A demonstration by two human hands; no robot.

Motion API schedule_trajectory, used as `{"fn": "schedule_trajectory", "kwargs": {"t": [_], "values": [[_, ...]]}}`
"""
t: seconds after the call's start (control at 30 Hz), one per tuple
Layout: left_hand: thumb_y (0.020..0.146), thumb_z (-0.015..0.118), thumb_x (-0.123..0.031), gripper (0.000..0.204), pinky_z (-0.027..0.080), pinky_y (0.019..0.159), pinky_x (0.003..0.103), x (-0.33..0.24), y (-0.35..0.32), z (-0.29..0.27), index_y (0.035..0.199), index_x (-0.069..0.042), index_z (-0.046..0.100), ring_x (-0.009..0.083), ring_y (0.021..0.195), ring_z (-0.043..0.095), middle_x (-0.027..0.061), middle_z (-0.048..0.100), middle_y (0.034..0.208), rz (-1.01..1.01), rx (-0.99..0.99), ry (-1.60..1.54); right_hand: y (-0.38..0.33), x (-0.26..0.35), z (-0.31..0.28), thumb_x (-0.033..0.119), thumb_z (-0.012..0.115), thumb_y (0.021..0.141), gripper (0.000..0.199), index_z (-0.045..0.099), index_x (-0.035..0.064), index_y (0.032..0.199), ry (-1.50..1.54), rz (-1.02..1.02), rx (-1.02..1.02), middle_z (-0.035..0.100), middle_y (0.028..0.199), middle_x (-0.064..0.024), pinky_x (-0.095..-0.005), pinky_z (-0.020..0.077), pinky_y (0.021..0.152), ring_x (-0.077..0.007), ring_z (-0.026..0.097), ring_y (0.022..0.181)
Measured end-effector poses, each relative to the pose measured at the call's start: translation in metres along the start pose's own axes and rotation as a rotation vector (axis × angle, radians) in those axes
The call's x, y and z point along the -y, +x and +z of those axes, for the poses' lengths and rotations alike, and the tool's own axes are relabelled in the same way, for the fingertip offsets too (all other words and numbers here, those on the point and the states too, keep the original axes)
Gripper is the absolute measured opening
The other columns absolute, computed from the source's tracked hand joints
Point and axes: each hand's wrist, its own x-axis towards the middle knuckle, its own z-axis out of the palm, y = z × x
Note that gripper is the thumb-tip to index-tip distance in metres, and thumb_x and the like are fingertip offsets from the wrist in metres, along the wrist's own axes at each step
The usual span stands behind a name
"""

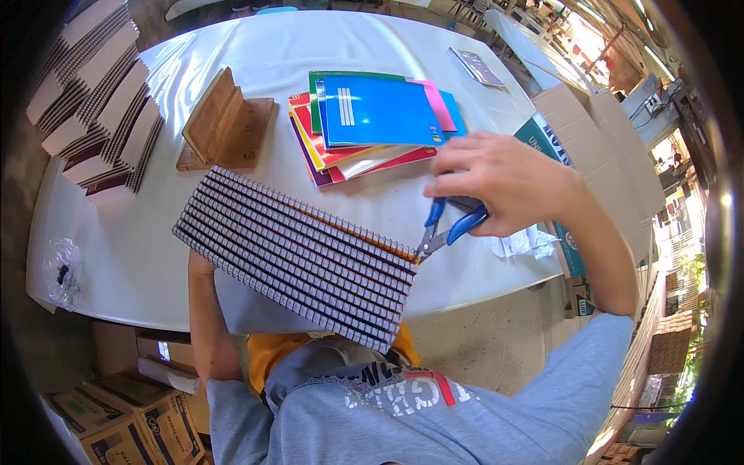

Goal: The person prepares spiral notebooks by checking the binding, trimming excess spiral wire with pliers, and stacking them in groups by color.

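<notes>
Two hands are at work on one long stack of spiral-bound notebooks (298,260), which lies slanted across the near edge of the white table (256,54), wire spines uppermost and partly overhanging toward the body. We note the left hand (198,266) under the stack's left end; only its edge shows, so we cannot tell how its fingers are set. We judge that it props the stack so that the spines face up within reach of the tool.

The right hand (508,182) is curled closed around the blue handles of a pair of pliers (448,226), fingers wrapped over the top handle and thumb side hidden. The metal nose points down and left from the fingers and meets the right end of the top spine, touching or just short of the wire; we cannot tell whether it bites. We judge that the stacked arrangement lets each wire end be reached in turn.

Beyond the fingers lies a fanned pile of coloured covers (372,124), blue on top. Farther left of them stands a wooden block (225,124), and at the far left more bound notebooks (97,93) are heaped. Just below the right fingers lies crumpled paper (523,244); to their right sits an open cardboard box (589,132).
</notes>
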Motion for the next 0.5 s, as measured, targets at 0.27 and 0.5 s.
{"fn": "schedule_trajectory", "kwargs": {"t": [0.27,0.5], "values": [[0.086,0.057,-0.013,0.044,0.041,0.093,0.030,0.028,0.014,-0.009,0.126,-0.001,0.043,0.0155,0.107,0.049,0.0060,0.051,0.120,0.134,0.024,0.044,0.007,-0.010,0.016,0.016,0.074,0.054,0.053,0.056,0.0112,0.104,-0.017,-0.220,-0.267,0.055,0.107,-0.0094,-0.0405,0.0406,0.093,-0.0301,0.051,0.105],[0.092,0.044,-0.018,0.043,0.038,0.099,0.034,-0.006,0.006,0.004,0.132,-0.004,0.036,0.0202,0.117,0.046,0.0110,0.045,0.129,0.072,0.030,0.053,0.011,-0.013,0.007,0.019,0.075,0.054,0.049,0.061,0.0137,0.101,0.000,-0.250,-0.213,0.055,0.102,-0.0094,-0.0417,0.0441,0.090,-0.0296,0.053,0.100]]}}
